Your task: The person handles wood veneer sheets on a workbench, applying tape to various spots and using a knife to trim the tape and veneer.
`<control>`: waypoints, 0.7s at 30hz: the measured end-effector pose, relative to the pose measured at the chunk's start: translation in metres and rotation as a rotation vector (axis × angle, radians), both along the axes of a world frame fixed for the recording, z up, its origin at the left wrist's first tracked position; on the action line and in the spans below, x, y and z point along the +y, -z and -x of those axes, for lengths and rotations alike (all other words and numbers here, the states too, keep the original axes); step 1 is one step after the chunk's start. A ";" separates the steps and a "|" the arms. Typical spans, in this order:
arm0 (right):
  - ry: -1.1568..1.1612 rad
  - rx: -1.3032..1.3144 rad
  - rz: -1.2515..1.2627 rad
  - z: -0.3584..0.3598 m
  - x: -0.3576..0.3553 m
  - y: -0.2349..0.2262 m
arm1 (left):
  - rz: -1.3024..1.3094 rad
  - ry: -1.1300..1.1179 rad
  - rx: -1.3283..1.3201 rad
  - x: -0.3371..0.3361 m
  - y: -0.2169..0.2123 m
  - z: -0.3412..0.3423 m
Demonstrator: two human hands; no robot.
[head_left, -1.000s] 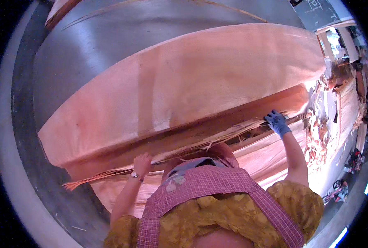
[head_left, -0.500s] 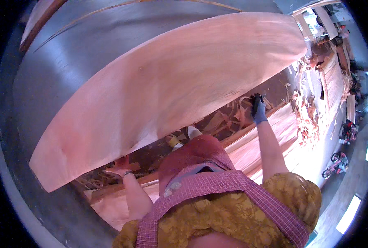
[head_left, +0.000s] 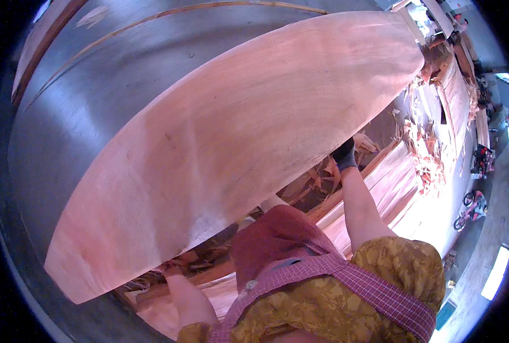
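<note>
A large, thin sheet of pinkish wood veneer [head_left: 237, 120], long and curved along its far side, spreads across the view in front of me. My left hand [head_left: 170, 268] is at its near edge on the left, with the fingers hidden by the sheet. At the same edge farther right is my right hand [head_left: 344, 153], in a dark glove. The veneer covers its fingertips too, so neither grip can be made out. Loose wood shavings [head_left: 323, 177] lie below the sheet between my hands.
Beside my legs lies a stack of pale pink veneer [head_left: 392, 177]. More torn strips [head_left: 429, 154] litter the right side. A long thin strip [head_left: 209, 6] curves over the grey floor [head_left: 60, 137] beyond the sheet. Parked motorbikes [head_left: 470, 210] stand at far right.
The veneer sheet's near edge has come closer to me and now covers the fingers of both hands. My left hand is lower in view; my right hand has shifted slightly left and down.
</note>
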State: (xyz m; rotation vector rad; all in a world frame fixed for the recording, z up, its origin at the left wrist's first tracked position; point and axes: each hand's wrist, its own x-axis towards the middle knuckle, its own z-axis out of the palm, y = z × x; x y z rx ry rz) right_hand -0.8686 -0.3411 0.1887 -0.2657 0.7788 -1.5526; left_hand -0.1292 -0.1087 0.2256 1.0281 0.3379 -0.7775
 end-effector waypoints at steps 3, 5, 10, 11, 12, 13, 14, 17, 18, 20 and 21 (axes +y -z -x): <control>0.138 0.013 -0.040 -0.027 -0.006 -0.026 | 0.007 -0.035 -0.012 0.013 -0.006 -0.001; 0.200 -0.069 -0.124 -0.040 0.004 -0.051 | 0.008 -0.042 -0.008 0.019 -0.010 -0.004; 0.272 0.081 -0.198 -0.022 0.040 -0.085 | -0.091 -0.006 -0.055 0.032 -0.041 0.006; 0.277 0.139 -0.208 -0.018 0.048 -0.090 | -0.170 0.023 -0.103 0.038 -0.048 0.006; 0.281 0.197 -0.208 -0.016 0.052 -0.098 | -0.237 0.048 -0.150 0.046 -0.055 0.005; 0.270 0.090 -0.195 -0.020 0.052 -0.113 | -0.305 0.069 -0.204 0.059 -0.062 0.001; 0.311 0.164 -0.199 -0.025 0.055 -0.128 | -0.373 0.089 -0.257 0.073 -0.070 -0.003; 0.425 0.256 -0.184 -0.047 0.045 -0.200 | -0.776 0.401 -0.971 0.139 -0.075 -0.020; 0.476 0.308 -0.169 -0.044 0.041 -0.213 | -0.718 0.332 -0.846 0.139 -0.085 -0.026; 0.581 0.402 -0.152 -0.029 0.026 -0.232 | -0.614 0.248 -0.653 0.120 -0.113 -0.047; 0.571 0.350 -0.068 -0.032 0.010 -0.249 | -0.578 0.220 -0.620 0.110 -0.128 -0.058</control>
